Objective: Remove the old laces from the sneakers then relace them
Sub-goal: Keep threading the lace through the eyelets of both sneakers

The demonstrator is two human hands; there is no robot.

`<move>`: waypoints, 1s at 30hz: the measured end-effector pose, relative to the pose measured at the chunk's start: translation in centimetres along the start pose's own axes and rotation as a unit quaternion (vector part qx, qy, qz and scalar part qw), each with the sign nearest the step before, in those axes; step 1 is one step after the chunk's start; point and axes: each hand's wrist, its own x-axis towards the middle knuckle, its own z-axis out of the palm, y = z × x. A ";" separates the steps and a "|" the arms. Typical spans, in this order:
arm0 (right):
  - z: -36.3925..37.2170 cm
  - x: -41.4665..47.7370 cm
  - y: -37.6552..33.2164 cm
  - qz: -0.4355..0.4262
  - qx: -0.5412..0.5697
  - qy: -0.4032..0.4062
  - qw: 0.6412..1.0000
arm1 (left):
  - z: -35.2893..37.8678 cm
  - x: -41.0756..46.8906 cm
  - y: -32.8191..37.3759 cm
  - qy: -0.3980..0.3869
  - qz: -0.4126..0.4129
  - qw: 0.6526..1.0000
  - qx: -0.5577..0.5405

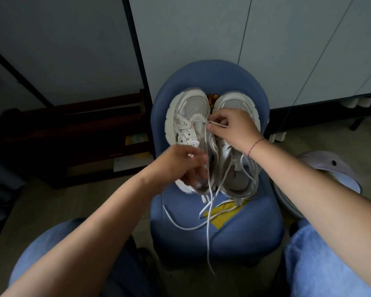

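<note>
Two white sneakers are set side by side on the seat of a blue chair [201, 76], toes pointing far and heels near. This placement presumably keeps both eyelet rows facing the person and within reach of both hands.

The left sneaker [186, 116] is the one being worked on. A white lace [207, 232] is pinched by the right hand [236, 129] between thumb and forefinger at the far end of the eyelet row, just beside the toe mesh. From there the lace runs near, over the seat edge, and hangs toward the floor. By that hold, an end is judged to be being fed or drawn at the lowest eyelets.

The left hand [178, 166] is placed at the heel opening of the same sneaker with fingers curled, apparently to steady it. The hand is blurred, and it cannot be told whether the shoe or the lace is grasped.

The right sneaker [238, 174] lies partly under the right wrist, with loose lace loops across its tongue.

Count: two sneakers, two hands, one chair. A further strand [176, 224] curves over the near seat beside a yellow patch [221, 219]. The strands are tangled, so the number of separate laces cannot be established.
</note>
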 end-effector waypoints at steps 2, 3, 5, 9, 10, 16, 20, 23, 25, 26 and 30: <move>0.0 0.0 0.0 0.006 0.009 -0.002 1.000 | -0.1 0.4 0.4 0.083 0.048 0.995 -0.026; 0.0 0.0 0.1 0.008 0.012 -0.002 1.000 | -0.2 0.8 0.5 0.116 0.060 0.991 -0.041; 0.0 0.1 0.1 0.010 0.016 -0.002 1.000 | -0.4 1.6 0.7 0.157 0.061 0.984 -0.058; 0.0 0.1 0.1 0.006 0.011 0.000 1.000 | -0.1 3.1 0.9 0.162 0.028 0.984 -0.064; 0.0 0.0 0.1 0.005 0.011 0.001 1.000 | 0.0 3.4 1.1 0.158 0.020 0.985 -0.065; 0.0 0.0 0.0 0.004 0.008 0.005 1.000 | 0.8 4.4 1.7 0.145 -0.011 0.986 -0.076; 0.0 0.0 0.1 0.006 0.019 0.006 1.000 | 0.6 4.7 1.6 0.129 -0.021 0.990 -0.056; 0.1 0.0 0.1 0.006 0.017 0.006 1.000 | 0.5 4.7 1.4 0.129 -0.021 0.990 -0.053; 0.1 0.1 0.2 0.006 0.014 0.004 1.000 | 0.3 4.6 1.4 0.128 -0.023 0.990 -0.053; 0.0 0.1 0.2 0.007 0.016 0.002 1.000 | 0.2 4.5 1.4 0.124 -0.027 0.991 -0.045; 0.0 0.1 0.2 0.007 0.023 0.001 1.000 | -0.2 3.5 1.5 0.061 -0.038 0.997 0.015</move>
